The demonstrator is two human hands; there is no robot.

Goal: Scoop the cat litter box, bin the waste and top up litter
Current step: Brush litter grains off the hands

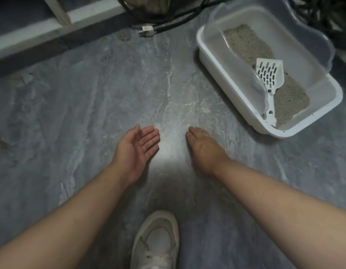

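Both grips empty — left hand point(138, 150) spread, right hand point(202, 145) loosely curled — and a hasty reach rightward could tip the scoop point(270, 78), scattering litter point(244, 43).

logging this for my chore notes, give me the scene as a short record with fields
litter box: white, on the floor, upper right, clear rim on top
litter: sandy, inside the box
scoop: white, slotted, lying in the box on the litter
left hand: open, palm up, empty
right hand: palm down above the floor, holding nothing
floor: grey, stone-look
shoe: white, bottom centre

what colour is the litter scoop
White, with a slotted head; the scoop shows in the head view.
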